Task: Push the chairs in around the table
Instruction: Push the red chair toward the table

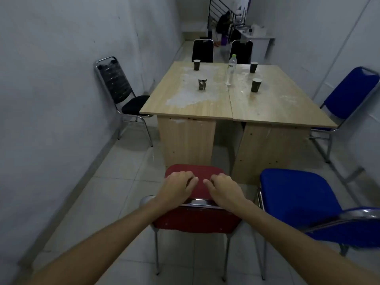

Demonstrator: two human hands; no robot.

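A red chair [197, 221] stands right below me, its seat facing the wooden table [236, 103] and a short way back from the table's near edge. My left hand [176, 191] and my right hand [223, 191] both curl over the top of its chrome-edged backrest. A blue chair [296, 198] stands beside it on the right, also back from the table. Along the left wall a black chair [121, 93] has its seat partly under the table. Another blue chair [349, 93] sits at the right side. Two black chairs [203, 50] stand at the far end.
Several dark paper cups [202, 84] and a clear plastic bottle [231, 68] stand on the table. White walls close in on both sides, leaving narrow tiled floor. Beyond the table a person [224, 22] sits by a white desk [259, 36] and a staircase.
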